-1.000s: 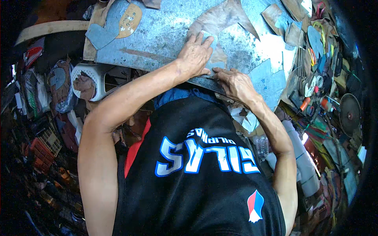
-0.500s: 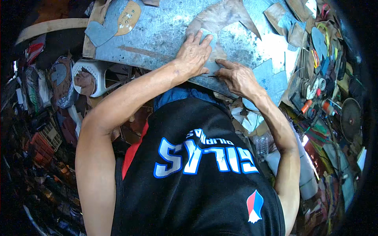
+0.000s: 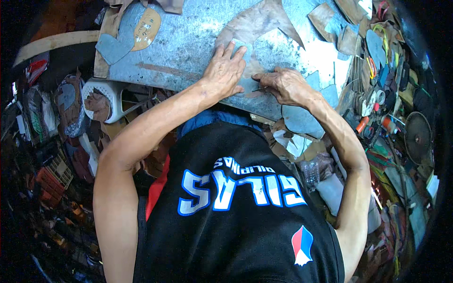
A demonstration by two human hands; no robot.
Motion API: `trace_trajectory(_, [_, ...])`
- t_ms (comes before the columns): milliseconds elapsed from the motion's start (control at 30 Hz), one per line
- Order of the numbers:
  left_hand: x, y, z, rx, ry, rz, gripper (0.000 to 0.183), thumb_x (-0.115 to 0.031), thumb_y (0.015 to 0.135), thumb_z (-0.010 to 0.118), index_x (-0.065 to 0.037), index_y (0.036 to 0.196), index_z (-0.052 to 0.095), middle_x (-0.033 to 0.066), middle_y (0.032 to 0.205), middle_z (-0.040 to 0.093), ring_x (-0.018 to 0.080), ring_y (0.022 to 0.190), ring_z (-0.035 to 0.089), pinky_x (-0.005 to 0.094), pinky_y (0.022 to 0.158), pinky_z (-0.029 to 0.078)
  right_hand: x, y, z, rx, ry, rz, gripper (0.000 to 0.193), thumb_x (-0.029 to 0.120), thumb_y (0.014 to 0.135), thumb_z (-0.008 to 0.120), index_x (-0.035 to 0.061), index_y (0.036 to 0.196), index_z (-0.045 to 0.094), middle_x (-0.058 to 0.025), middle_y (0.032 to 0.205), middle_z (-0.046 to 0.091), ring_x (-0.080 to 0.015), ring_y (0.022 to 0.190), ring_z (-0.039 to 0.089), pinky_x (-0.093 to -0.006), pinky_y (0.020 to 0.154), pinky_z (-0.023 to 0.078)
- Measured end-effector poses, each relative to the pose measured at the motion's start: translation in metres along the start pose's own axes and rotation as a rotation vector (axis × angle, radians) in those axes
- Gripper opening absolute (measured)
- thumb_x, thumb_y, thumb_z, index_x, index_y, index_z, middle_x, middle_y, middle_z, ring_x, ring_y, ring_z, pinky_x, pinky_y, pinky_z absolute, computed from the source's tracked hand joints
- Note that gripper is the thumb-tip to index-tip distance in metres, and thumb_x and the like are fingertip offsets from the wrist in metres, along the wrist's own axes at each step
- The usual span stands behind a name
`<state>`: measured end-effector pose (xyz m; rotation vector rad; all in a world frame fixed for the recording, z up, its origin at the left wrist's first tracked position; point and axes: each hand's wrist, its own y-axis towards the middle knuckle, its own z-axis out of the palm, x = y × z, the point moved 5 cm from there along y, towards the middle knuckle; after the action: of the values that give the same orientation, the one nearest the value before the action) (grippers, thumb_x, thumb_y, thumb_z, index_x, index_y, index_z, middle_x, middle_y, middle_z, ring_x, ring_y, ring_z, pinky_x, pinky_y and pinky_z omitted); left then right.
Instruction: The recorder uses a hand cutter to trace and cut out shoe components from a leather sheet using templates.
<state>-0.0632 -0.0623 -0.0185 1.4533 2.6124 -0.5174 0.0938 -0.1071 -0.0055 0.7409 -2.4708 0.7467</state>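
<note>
My left hand [image 3: 223, 70] lies flat with fingers spread, pressing a small grey-blue flat piece [image 3: 248, 51] down on a brown leather sheet [image 3: 253, 21]. The leather has an uneven, curved outline and spreads away from me over a metal-topped table [image 3: 188, 37]. Just right of it, close to the table's near edge, my right hand [image 3: 287, 86] is closed, its index finger and thumb drawn together at the leather's lower end. Whatever sits in its grip is mostly hidden; only a thin dark sliver shows by the fingertips.
Grey flat patterns [image 3: 304, 118] lie under and beside my right forearm. A tan oval pattern [image 3: 146, 29] and a grey one [image 3: 113, 48] are at the table's left. Leather scraps [image 3: 325, 21] lie far right. A white stool [image 3: 115, 96] stands left; tools and tape rolls [image 3: 370, 106] crowd the right.
My right hand has turned and shifted slightly up against the table, its fingers still curled. My left hand keeps pressing the piece. The whole view has shifted a little.
</note>
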Motion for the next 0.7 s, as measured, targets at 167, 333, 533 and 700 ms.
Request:
trace_trajectory(167, [0.008,-0.008,0.004,-0.050,-0.080,0.021,0.060,-0.041,0.074,0.078,0.003,0.110,0.060,0.0217,0.145,0.041,0.0425,0.137,0.033,0.0528,0.112,0.029,0.009,-0.004,-0.019,-0.052,0.075,0.036,0.020,0.011,0.084,0.065,0.0061,0.102,0.069,-0.0094,0.114,0.069,-0.0310,0.096,0.066,-0.0404,0.084,0.053])
trace_trajectory(333, [0.006,-0.010,0.007,-0.063,-0.115,0.003,0.053,-0.037,0.077,0.076,-0.001,0.113,0.061,0.0183,0.147,0.040,0.0408,0.139,0.030,0.0535,0.113,0.026,-0.013,0.019,-0.030,-0.464,0.264,0.354,0.022,0.015,0.090,0.064,0.0009,0.106,0.069,-0.0177,0.102,0.069,-0.0333,0.093,0.068,-0.0390,0.080,0.053])
trace_trajectory(533, [0.009,-0.008,0.005,-0.012,-0.110,-0.026,0.055,-0.039,0.078,0.075,-0.001,0.116,0.062,0.0167,0.147,0.040,0.0393,0.141,0.028,0.0532,0.113,0.026,-0.003,0.062,-0.029,-0.570,0.254,0.289,0.021,0.014,0.089,0.065,0.0011,0.105,0.069,-0.0165,0.100,0.069,-0.0346,0.092,0.067,-0.0389,0.079,0.053])
trace_trajectory(700, [0.010,-0.007,0.005,0.003,-0.127,-0.034,0.056,-0.039,0.077,0.075,0.000,0.116,0.062,0.0165,0.146,0.040,0.0390,0.141,0.028,0.0532,0.113,0.026,-0.004,0.069,-0.029,-0.555,0.206,0.302,0.020,0.013,0.089,0.064,0.0018,0.104,0.070,-0.0154,0.100,0.069,-0.0344,0.089,0.067,-0.0391,0.078,0.053])
